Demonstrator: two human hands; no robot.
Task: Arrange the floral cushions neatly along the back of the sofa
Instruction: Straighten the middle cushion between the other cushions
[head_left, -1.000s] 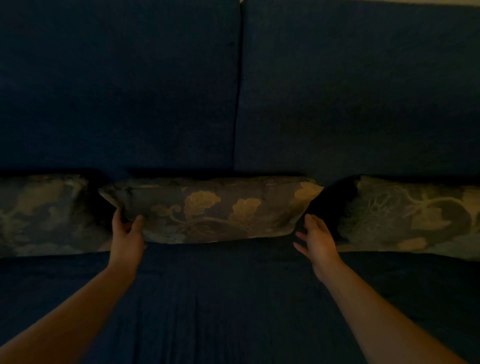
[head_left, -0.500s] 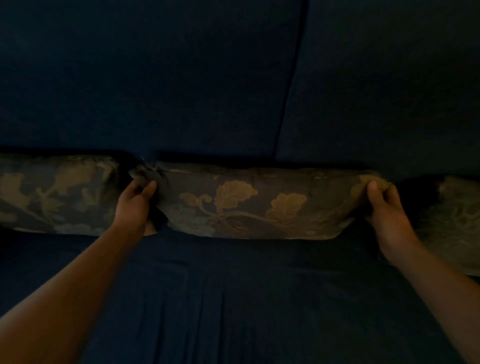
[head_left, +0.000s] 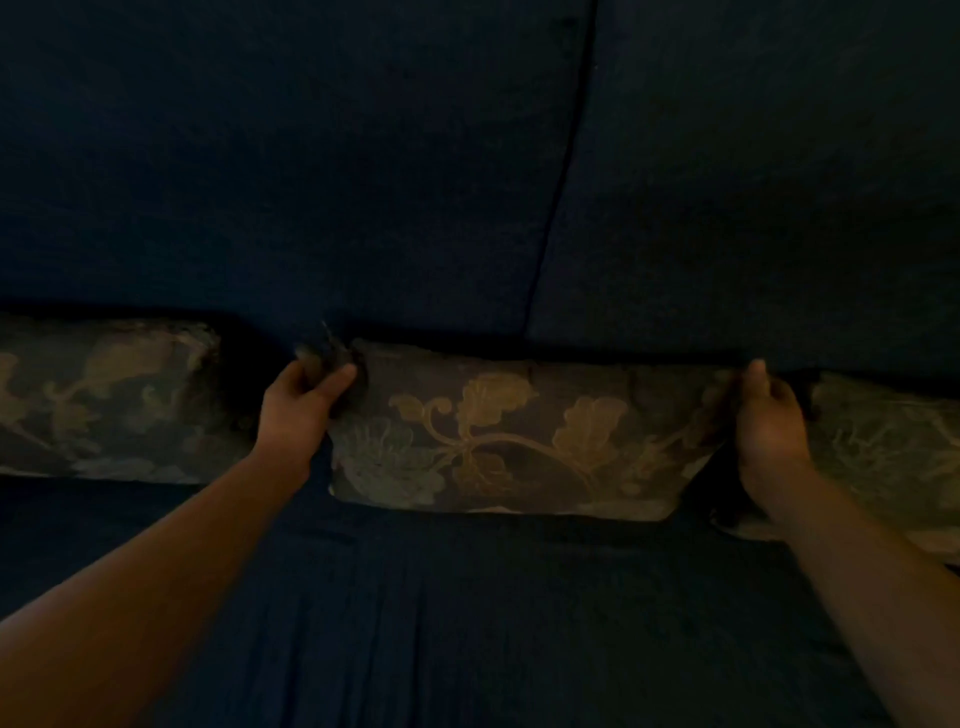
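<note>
The middle cushion (head_left: 519, 441) stands on the seat of the dark blue sofa (head_left: 363, 156), leaning against the backrest just below the seam between the two back pads. Its floral pattern of tan leaves and a pale flower faces the camera. The left hand (head_left: 298, 410) pinches the upper left corner of the middle cushion, thumb and fingers closed on a bunched tuft of the fabric that sticks up past the knuckles. The right hand (head_left: 769, 426) grips the upper right corner of the middle cushion, fingers curled over the edge and thumb raised along the top. To the left of the middle cushion, with a dark gap between, sits the left cushion (head_left: 104, 400), also against the backrest. To the right of the middle cushion, just beyond the right hand, is the right cushion (head_left: 883, 447), partly hidden by the forearm. The light is dim, so finer detail of the fabric is lost.
</note>
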